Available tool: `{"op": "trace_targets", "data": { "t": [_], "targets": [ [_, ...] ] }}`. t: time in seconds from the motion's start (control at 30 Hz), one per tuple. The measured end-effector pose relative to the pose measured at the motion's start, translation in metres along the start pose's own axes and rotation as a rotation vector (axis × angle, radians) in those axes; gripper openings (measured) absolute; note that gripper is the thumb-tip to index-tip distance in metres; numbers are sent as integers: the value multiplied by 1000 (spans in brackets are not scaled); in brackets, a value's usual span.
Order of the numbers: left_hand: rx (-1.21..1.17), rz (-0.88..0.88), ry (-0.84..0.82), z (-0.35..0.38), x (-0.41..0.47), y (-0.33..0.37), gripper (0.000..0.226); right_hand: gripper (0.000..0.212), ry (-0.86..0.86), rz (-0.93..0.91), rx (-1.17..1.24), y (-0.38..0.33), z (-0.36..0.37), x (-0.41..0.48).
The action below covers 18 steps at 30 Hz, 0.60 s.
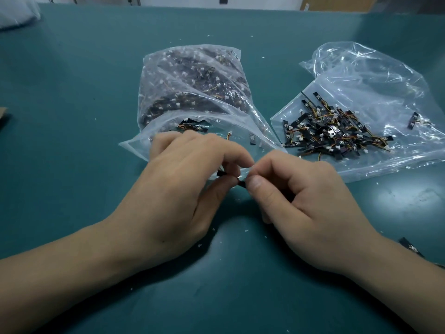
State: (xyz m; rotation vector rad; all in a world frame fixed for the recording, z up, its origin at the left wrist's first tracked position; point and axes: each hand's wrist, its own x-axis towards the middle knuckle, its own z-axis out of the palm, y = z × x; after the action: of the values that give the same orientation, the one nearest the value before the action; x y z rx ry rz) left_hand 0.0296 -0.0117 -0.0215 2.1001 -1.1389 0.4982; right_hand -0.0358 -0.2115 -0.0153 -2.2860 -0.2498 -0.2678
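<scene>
My left hand (183, 189) and my right hand (298, 203) meet at the middle of the green table (72, 92), fingertips together. Both pinch one small black board piece (241, 183), mostly hidden by the fingers. Just behind the hands lies a full clear plastic bag (192, 92) packed with small black circuit strips with white connectors; its mouth opens toward me. To the right, a pile of loose black strips with coloured wires (337, 131) rests on a flattened clear bag (375, 75).
One single strip (414, 120) lies apart on the flattened bag's right side. A black strip (409, 245) lies on the table beside my right forearm. A cardboard corner (3, 115) shows at the left edge. White crumbs dot the mat. A bag corner (16, 13) sits far left.
</scene>
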Motion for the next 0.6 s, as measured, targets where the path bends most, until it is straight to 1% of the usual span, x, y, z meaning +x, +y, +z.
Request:
{"op": "trace_targets", "data": {
  "t": [0.1,0.23,0.33,0.43,0.5,0.6],
  "targets": [
    [-109,-56,-24,0,1,-2,19,13,-37,9,-1,0,0,0],
    [-308,-206,14,4,2,-1,20,10,-60,-3,-60,-1,0,0],
    [-249,-188,-12,-1,4,-1,15,10,-39,-1,-3,-1,-1,0],
    [-328,-227,-14,-5,6,-1,16,12,-31,8,37,0,-3,0],
    [-425,-262,-13,-4,7,-3,16,12,-72,1,-20,0,-3,0],
    [-451,-259,-35,-2,8,-6,14,10,-173,-64,-253,-2,-2,1]
  ]
}}
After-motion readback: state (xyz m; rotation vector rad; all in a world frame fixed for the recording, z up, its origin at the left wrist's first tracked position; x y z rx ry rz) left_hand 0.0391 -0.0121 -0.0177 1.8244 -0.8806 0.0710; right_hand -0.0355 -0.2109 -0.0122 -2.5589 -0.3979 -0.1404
